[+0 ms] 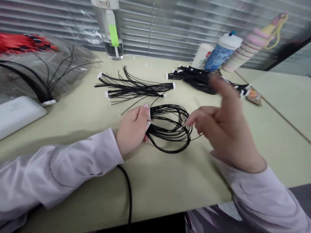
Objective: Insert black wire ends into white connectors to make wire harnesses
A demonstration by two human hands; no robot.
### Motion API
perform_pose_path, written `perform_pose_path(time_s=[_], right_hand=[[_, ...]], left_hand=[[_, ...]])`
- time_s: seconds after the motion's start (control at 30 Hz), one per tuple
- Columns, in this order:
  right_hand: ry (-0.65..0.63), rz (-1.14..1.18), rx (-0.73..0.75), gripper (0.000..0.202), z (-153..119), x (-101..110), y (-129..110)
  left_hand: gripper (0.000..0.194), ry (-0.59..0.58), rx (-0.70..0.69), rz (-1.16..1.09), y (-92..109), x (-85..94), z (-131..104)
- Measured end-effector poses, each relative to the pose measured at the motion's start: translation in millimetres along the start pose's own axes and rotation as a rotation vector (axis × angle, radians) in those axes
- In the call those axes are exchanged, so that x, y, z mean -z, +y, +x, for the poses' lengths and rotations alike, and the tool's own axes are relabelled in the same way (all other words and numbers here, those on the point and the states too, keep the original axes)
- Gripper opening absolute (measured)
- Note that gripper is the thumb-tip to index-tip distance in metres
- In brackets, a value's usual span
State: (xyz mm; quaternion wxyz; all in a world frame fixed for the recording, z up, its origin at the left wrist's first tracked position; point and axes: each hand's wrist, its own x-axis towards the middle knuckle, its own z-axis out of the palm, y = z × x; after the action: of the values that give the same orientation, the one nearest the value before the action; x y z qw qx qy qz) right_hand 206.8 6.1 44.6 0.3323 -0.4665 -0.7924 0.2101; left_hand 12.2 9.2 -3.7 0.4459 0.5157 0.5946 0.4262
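Two hands: both were at one looped bundle of thin black wires [171,129] on the pale tabletop [170,181].
Left hand [133,128]: fingers were pinched together on the white connector end [148,124] of the looped bundle, thumb on top, holding it just above the table.
Right hand [224,127]: fingers were spread apart and gripped nothing; the forefinger was raised and blurred, while a lower fingertip touched or nearly touched the far side of the loop.
Looped bundle: it lay between the two hands, fanning from the left hand's pinch into an oval coil that rested on the table under the right hand's fingertips.
Beyond the left hand: a straight bundle of black wires [136,88] with white ends lay flat, well apart from the coil.
Beyond the right hand: another dark wire heap [196,77] sat near three cups [222,51].
Far past the left sleeve: a clear bag [48,69] held more black wires, beside a white box [17,113].
Handling judgement: the loop probably keeps its shape best if the left pinch stays firm at the connector and the right fingers gather all strands together, since loose single wires could spring out.
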Motion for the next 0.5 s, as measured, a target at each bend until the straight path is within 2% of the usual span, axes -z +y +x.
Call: perform_pose_path(time_s=[0.1, 0.13, 0.27, 0.5], right_hand=[[-0.072, -0.141, 0.038, 0.010, 2.1, -11.1, -2.8], [-0.087, -0.180, 0.069, 0.006, 3.2, -13.2, -4.0], [-0.136, -0.192, 0.182, 0.011, 7.1, -15.9, -7.6], [-0.147, -0.183, 0.203, 0.013, 8.9, -22.9, -9.7]], left_hand=[[0.041, -0.035, -0.074, 0.047, 5.3, 0.2, -6.2], [0.041, -0.042, -0.099, 0.067, 6.2, 0.2, -7.8], [0.039, -0.071, -0.187, 0.136, 6.7, 0.3, -11.2], [0.038, -0.063, -0.286, 0.277, 7.3, 0.6, -10.9]])
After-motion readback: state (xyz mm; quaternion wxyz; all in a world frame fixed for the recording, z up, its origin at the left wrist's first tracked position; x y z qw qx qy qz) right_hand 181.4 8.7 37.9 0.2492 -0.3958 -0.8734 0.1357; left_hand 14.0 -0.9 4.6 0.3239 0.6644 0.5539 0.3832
